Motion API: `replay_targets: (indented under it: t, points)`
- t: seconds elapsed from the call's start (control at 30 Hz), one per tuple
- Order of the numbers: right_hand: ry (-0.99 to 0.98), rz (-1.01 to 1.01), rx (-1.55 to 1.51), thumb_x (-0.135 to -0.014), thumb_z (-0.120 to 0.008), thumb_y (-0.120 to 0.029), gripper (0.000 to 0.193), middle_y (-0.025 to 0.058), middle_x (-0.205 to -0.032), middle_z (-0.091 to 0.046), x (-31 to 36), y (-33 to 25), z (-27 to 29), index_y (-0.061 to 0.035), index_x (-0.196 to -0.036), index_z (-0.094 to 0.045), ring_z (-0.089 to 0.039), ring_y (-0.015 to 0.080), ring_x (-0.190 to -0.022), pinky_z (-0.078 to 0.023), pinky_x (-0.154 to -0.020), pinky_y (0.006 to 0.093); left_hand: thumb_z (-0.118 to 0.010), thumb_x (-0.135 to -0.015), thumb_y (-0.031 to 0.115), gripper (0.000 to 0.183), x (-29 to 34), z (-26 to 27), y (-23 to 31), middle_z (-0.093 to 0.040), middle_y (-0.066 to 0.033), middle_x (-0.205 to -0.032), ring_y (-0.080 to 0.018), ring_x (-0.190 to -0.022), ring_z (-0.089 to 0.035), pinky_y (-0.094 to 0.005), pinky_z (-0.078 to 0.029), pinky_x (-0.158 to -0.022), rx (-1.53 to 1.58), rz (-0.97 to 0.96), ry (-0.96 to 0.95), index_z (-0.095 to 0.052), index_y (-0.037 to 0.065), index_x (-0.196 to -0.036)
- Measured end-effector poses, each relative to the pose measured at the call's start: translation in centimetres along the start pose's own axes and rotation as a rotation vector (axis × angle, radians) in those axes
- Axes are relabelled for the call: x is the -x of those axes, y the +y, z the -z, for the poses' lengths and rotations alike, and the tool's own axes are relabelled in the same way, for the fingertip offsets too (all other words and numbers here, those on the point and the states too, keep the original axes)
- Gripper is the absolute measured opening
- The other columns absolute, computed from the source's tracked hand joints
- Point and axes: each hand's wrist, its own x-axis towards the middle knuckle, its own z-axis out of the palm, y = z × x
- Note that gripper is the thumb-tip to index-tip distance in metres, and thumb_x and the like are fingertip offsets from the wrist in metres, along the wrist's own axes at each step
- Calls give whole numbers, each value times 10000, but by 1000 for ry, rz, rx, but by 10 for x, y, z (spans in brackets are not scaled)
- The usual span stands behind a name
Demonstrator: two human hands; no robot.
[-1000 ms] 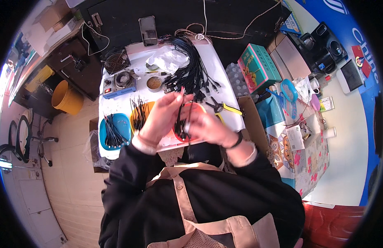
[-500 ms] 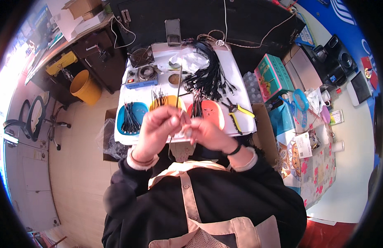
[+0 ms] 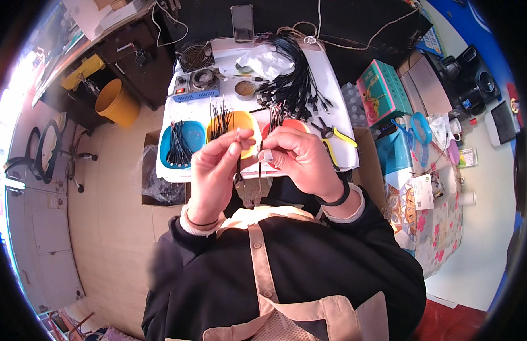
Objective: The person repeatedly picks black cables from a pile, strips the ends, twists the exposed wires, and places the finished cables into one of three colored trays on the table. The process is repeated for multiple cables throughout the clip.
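My left hand (image 3: 215, 173) is closed in a pinch on a thin black cable (image 3: 238, 169), which hangs below its fingers. Close beside it, my right hand (image 3: 306, 165) pinches another dark cable length (image 3: 260, 173); whether both belong to one cable I cannot make out. A small white wrap (image 3: 267, 156) sits at the right thumb. Just beyond the hands stand a blue tray (image 3: 164, 159), a yellow tray (image 3: 247, 120) and a red tray (image 3: 300, 126), each with short black cables in it. My right hand partly covers the red one.
On the white table lie a large bundle of black cables (image 3: 300, 74), yellow-handled pliers (image 3: 333, 132), a round tin (image 3: 245, 89) and a blue soldering station (image 3: 196, 91). A small fan (image 3: 195, 55) and a phone (image 3: 242, 24) stand behind. An orange bin (image 3: 116, 103) is on the floor at left.
My hands have moved apart from being pressed together. The dark length that stuck up above them no longer shows there. The table appears higher in the view.
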Motion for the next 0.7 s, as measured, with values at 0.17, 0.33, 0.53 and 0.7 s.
replay_targets:
  t: [0.17,0.33,0.53,0.7]
  points:
    - [34,-67,73,-859,-657,14,86,68,-790,-648,5,5,-3,29,-944,-652,-598,115,-657,-472,-598,254,-570,-940,3,145,-10,-17,-7,-591,-104,-1226,-127,-998,-606,-245,-509,-829,-146,-167,-29,-672,-48,-1030]
    - [26,-280,-64,-864,-668,-3,124,39,-787,-658,7,12,0,33,-983,-667,-594,65,-681,-476,-603,229,-545,-954,16,181,-8,-16,-10,-591,-127,-1231,-155,-1043,-607,-275,-509,-877,-155,-94,-66,-649,-54,-1084]
    - [146,-177,-103,-875,-680,-32,85,6,-853,-596,7,10,-1,25,-921,-637,-557,44,-722,-457,-641,198,-556,-952,12,166,-6,-21,-14,-640,-76,-1088,-108,-953,-613,-246,-527,-835,-88,-34,34,-645,-48,-1078]
    - [118,-63,74,-869,-644,28,73,47,-928,-596,4,4,9,36,-937,-619,-602,67,-784,-484,-709,202,-553,-965,49,128,-3,-22,-12,-683,-49,-865,-62,-691,-586,-195,-490,-642,-157,-1,-40,-627,-38,-1025]
